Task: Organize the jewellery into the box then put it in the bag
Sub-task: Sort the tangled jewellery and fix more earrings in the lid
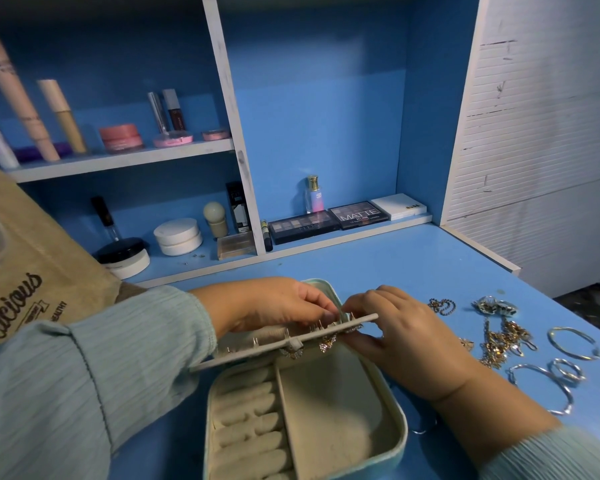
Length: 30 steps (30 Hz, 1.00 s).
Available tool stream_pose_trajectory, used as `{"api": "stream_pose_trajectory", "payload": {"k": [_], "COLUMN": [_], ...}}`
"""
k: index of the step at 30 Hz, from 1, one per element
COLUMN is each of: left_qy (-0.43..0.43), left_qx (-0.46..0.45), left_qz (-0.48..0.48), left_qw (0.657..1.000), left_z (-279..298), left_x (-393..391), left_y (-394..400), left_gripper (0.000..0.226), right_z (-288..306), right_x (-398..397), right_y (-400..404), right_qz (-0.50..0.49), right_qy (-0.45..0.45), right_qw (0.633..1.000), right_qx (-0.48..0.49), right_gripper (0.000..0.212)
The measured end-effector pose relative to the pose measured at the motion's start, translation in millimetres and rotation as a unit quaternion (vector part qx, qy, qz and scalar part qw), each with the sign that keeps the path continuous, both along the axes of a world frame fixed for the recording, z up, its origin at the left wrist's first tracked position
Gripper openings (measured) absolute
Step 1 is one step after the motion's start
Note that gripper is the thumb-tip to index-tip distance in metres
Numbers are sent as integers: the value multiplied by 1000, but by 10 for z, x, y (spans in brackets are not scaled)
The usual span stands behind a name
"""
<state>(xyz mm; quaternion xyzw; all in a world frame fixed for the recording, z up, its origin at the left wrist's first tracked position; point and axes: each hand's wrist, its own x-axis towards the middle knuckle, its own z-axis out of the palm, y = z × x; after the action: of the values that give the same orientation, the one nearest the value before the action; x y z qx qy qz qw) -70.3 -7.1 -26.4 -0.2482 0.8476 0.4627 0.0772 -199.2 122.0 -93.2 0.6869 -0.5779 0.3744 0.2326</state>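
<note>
Left hand (274,303) and right hand (395,327) pinching earring (352,328) on panel (284,341), frame centre; loose grip risks drop into box (392,403).

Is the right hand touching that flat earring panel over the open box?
Touching. The head view shows the right hand with fingers above and thumb below the right end of the earring panel, pinching it.

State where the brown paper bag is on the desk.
In the head view the brown paper bag stands at the far left, beside the left sleeve and left of the jewellery box.
</note>
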Motion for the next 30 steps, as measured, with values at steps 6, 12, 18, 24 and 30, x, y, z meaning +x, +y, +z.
{"api": "stream_pose_trajectory", "payload": {"k": [6, 12, 18, 24, 30], "left_qy": [-1, 18, 26, 29, 27], "left_qx": [-3, -20, -36, -48, -46], "left_qz": [-8, 0, -4, -7, -6], "left_qw": [1000, 1000, 999, 998, 999], "left_z": [-27, -28, 7, 9, 11], "left_x": [3, -6, 3, 2, -4], "left_y": [8, -11, -11, -9, -18], "left_gripper": [14, 15, 17, 15, 16], "right_z": [7, 5, 2, 1, 7], "right_x": [-3, -1, -3, -1, 1], "right_y": [6, 4, 8, 2, 11], "right_qz": [-4, 1, 2, 2, 0], "right_qy": [4, 1, -6, -10, -5], "right_qw": [1000, 1000, 1000, 1000, 1000], "right_qx": [13, 3, 4, 5, 7], "right_gripper": [30, 28, 28, 28, 30]}}
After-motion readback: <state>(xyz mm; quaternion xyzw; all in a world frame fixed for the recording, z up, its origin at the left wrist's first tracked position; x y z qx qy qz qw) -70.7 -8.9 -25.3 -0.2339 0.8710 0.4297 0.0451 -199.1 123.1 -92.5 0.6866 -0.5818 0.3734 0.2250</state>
